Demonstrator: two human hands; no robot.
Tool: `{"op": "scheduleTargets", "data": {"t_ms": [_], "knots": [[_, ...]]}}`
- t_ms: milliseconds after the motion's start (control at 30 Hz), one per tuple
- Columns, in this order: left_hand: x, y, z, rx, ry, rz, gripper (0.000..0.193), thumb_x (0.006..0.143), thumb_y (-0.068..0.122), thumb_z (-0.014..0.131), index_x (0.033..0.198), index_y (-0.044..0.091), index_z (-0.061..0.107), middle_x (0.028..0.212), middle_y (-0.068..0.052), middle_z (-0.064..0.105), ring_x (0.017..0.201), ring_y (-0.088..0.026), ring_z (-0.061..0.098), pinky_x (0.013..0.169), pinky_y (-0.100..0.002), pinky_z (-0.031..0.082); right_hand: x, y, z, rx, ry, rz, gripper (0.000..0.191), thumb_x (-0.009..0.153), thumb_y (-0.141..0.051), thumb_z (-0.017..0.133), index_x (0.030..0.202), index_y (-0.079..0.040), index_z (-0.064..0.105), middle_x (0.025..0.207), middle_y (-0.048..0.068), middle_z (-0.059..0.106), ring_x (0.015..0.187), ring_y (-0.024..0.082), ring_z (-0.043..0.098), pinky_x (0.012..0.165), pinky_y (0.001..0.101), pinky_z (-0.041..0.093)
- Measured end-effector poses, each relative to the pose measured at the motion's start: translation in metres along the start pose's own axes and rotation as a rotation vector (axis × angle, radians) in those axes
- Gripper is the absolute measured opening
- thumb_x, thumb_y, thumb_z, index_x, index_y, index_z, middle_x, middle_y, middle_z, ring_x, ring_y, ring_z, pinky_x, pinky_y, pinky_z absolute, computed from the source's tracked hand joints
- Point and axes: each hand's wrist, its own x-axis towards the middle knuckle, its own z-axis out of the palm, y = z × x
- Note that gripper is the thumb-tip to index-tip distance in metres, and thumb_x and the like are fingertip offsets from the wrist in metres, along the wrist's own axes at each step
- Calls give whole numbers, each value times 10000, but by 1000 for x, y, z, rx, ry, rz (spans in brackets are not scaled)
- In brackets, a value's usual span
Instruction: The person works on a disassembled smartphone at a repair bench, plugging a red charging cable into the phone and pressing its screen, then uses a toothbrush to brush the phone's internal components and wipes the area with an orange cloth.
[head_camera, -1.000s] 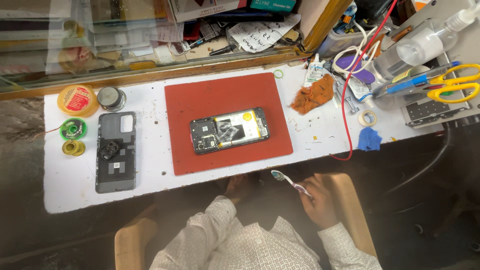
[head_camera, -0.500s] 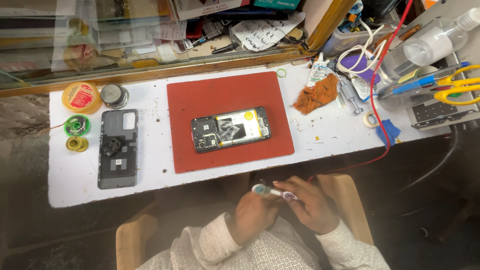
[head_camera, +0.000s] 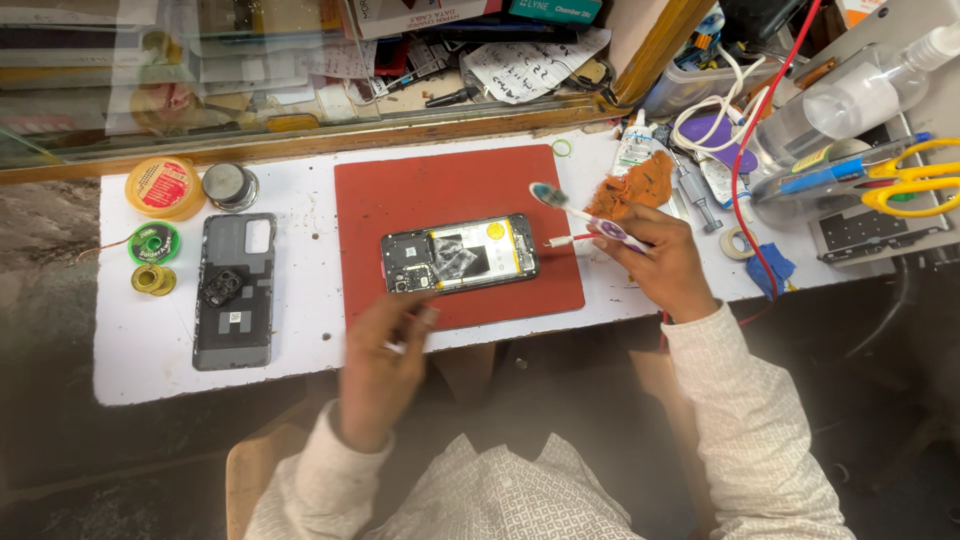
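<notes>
An opened phone with its insides showing lies on a red mat on the white bench. My right hand grips a toothbrush at the mat's right edge, its bristle head raised just above and right of the phone. My left hand is blurred at the mat's near edge, fingers curled, just below the phone's left end. Whether it holds anything small I cannot tell.
A grey phone back cover with a small black part on it lies at the left, near solder spools and round tins. An orange cloth, tape roll, cables, spray bottle and yellow scissors crowd the right.
Both hands rose from my lap to the bench. The right hand carried the toothbrush up beside the phone; the left hand let go of it and moved to the mat's near edge.
</notes>
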Motion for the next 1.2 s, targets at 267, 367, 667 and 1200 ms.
{"op": "scheduleTargets", "data": {"t_ms": [267,367,667,1200], "knots": [[26,-22,-34,160,75,41,246,913,53,750,1151,18,705,1120,-97,694,717,-136,572,622,-263,510,7,7,22,91,3,-1,169,864,-62,806,1016,5,774,847,19,619,749,90,540,636,269,423],[31,-23,-31,193,52,11,274,893,58,763,1161,20,714,1151,-89,701,697,-148,521,615,-269,497,10,8,23,53,23,39,138,868,-56,813,983,10,776,847,28,615,725,93,542,613,269,420],[33,-26,-31,197,45,-17,296,868,66,771,1156,24,714,1182,-76,708,680,-153,511,605,-275,485,8,12,31,96,100,12,155,889,-74,807,1017,6,774,871,1,616,706,68,528,595,257,419],[31,-29,-29,218,50,50,288,889,67,754,1170,24,705,1216,-110,698,889,-224,641,689,-317,511,6,6,36,198,132,73,154,926,-82,774,1070,-29,786,929,-16,649,709,40,562,600,219,455]]}}
